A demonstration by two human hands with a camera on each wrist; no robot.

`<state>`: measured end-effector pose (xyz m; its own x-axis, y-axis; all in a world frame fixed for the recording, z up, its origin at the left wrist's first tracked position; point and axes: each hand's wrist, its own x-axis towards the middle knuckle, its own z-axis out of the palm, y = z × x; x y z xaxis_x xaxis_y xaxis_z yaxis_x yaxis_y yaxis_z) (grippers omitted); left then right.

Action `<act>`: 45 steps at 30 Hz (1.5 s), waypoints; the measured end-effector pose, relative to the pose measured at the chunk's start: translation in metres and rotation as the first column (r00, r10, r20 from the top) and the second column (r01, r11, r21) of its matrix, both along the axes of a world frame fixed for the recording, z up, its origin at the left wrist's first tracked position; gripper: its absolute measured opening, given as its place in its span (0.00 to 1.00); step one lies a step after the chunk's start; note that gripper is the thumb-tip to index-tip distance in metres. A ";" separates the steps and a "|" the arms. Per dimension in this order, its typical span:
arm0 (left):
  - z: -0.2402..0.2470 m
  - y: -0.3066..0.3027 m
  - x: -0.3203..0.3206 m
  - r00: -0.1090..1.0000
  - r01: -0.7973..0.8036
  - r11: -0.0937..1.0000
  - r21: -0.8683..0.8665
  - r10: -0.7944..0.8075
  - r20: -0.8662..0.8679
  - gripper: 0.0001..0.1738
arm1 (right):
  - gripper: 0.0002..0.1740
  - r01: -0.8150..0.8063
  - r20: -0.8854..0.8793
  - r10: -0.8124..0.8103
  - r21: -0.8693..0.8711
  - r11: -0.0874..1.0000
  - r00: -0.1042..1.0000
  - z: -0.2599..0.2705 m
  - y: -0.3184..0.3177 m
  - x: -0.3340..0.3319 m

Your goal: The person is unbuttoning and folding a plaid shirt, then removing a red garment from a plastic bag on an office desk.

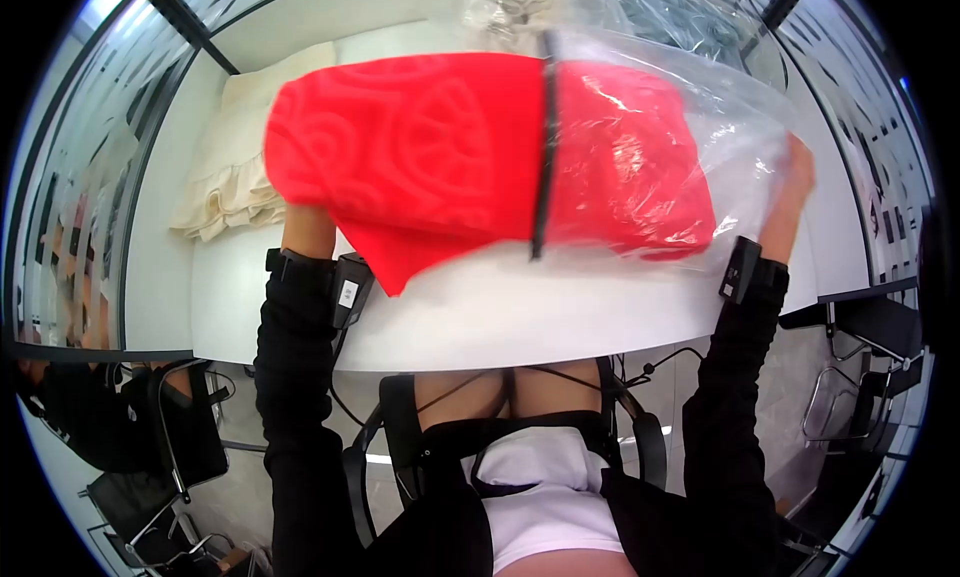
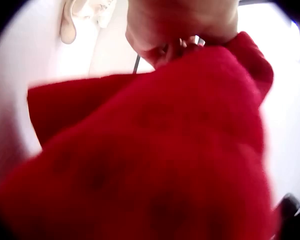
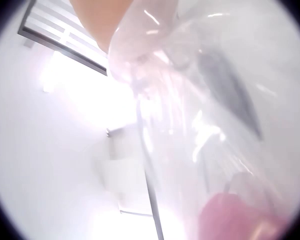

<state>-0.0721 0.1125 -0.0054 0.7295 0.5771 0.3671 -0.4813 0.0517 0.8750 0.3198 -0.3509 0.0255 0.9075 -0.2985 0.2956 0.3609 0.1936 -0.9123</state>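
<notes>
A red cloth (image 1: 420,142) with an embossed pattern stretches across the table, its right part inside a clear plastic bag (image 1: 745,127). A black strip (image 1: 545,147) runs along the bag's mouth. My left hand (image 1: 308,229) grips the cloth's left end; in the left wrist view its curled fingers (image 2: 176,50) sit at the folded fabric, mostly hidden by it. At the bag's closed far-right end, my right hand (image 1: 797,177) holds the plastic. In the right wrist view the bag (image 3: 190,120) covers much of that hand, and the cloth shows through it low down.
A cream ruffled cloth (image 1: 235,172) lies at the table's left. More clear plastic bags with contents (image 1: 510,12) are at the back. The white table (image 1: 470,322) has a curved front edge, with panels on both sides. A cable (image 1: 340,387) hangs by the left wrist camera.
</notes>
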 end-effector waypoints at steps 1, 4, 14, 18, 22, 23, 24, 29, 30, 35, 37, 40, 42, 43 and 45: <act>0.014 -0.017 -0.004 0.996 -0.047 0.993 -0.109 0.055 0.072 0.27 | 0.09 0.181 0.088 -0.187 0.071 0.981 0.978 -0.002 -0.025 0.014; 0.028 -0.024 0.004 0.980 -0.183 0.913 -0.366 0.198 0.003 0.27 | 0.17 0.694 0.125 -0.704 0.117 0.710 0.699 0.016 -0.065 0.005; 0.014 0.024 0.028 0.717 -0.413 0.554 0.723 0.687 -0.117 0.35 | 0.16 0.618 0.816 0.115 -0.514 0.595 0.567 0.082 0.072 -0.110; 0.048 -0.010 0.028 0.792 -0.237 0.261 0.936 0.610 0.030 0.28 | 0.11 -0.477 -0.108 0.968 -0.879 0.014 0.228 0.085 0.113 -0.167; 0.060 -0.018 0.030 0.922 -0.028 0.519 0.854 0.343 -0.178 0.17 | 0.16 -0.562 -0.487 0.855 -0.763 -0.319 0.176 0.049 0.116 -0.162; 0.056 -0.013 0.030 0.939 -0.076 0.516 0.853 0.325 -0.113 0.14 | 0.16 -0.560 -0.504 0.807 -0.782 -0.273 0.309 0.043 0.110 -0.150; 0.052 -0.007 0.027 0.907 -0.055 0.552 0.832 0.376 -0.189 0.13 | 0.17 -0.441 -0.395 0.737 -0.886 -0.147 0.548 0.035 0.101 -0.133; 0.025 0.026 0.007 0.935 -0.158 0.987 -0.027 0.140 -0.325 0.20 | 0.16 0.151 0.143 0.256 -0.988 -0.013 0.956 -0.009 0.064 -0.062; 0.024 0.021 0.004 0.984 -0.138 0.850 -0.509 0.062 -0.164 0.22 | 0.16 0.243 0.229 0.174 -0.967 -0.070 0.958 -0.017 0.062 -0.053; 0.012 0.002 -0.002 0.963 -0.053 0.893 -0.447 -0.073 -0.258 0.23 | 0.07 0.291 0.391 0.180 -0.862 0.416 0.902 0.029 0.094 -0.103; 0.006 0.016 0.009 0.949 -0.078 0.931 -0.357 -0.040 -0.313 0.25 | 0.06 0.136 0.384 0.348 -0.814 0.565 0.855 0.045 0.105 -0.125; -0.004 0.029 0.023 0.942 -0.155 0.935 -0.318 0.043 -0.333 0.28 | 0.12 -0.414 0.178 0.735 -0.729 0.546 0.655 0.044 0.115 -0.143; -0.006 0.035 0.026 0.951 -0.116 0.944 -0.308 0.016 -0.309 0.26 | 0.24 -0.443 0.075 0.891 -0.847 0.295 0.448 0.046 0.128 -0.162; 0.004 0.024 0.027 0.946 -0.183 0.943 -0.278 0.092 -0.312 0.24 | 0.27 -0.396 0.062 0.893 -0.881 0.259 0.446 0.043 0.136 -0.170; 0.031 -0.007 0.025 0.918 -0.321 0.923 -0.215 0.247 -0.309 0.24 | 0.34 -0.296 0.036 0.898 -0.937 0.183 0.439 0.031 0.149 -0.179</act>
<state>-0.0467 0.1052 0.0254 0.5702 0.8215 -0.0092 -0.2557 0.1881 0.9483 0.1409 -0.2023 0.0567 0.2362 0.8785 0.4152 0.8750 -0.0064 -0.4841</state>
